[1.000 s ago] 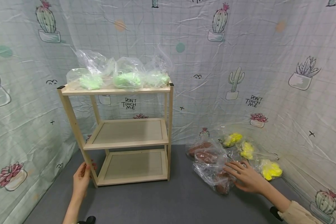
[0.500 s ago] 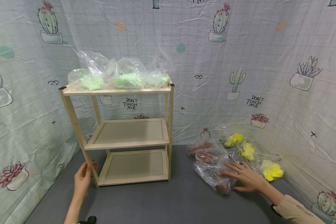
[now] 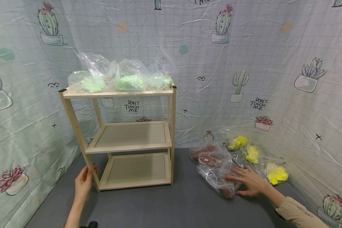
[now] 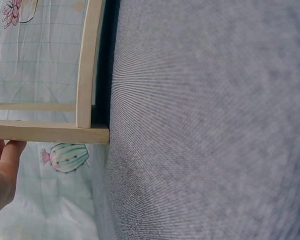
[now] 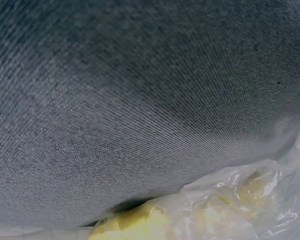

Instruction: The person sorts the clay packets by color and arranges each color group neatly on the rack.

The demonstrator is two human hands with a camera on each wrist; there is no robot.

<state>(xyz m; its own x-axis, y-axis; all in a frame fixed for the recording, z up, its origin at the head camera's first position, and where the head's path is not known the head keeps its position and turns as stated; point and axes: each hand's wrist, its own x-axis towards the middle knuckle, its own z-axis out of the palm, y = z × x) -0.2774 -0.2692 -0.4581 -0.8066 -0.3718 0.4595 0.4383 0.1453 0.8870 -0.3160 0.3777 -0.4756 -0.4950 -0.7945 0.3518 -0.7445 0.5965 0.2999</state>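
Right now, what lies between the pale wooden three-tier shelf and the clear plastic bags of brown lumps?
The head view shows only bare dark grey surface between the shelf and the bags of brown lumps.

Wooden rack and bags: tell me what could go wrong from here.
The left hand grips the wooden rack by its left front leg; a tug could tip the green-filled bags off the top shelf. The brown-filled bags beside the right hand lie bunched, so lifting one might drag another.
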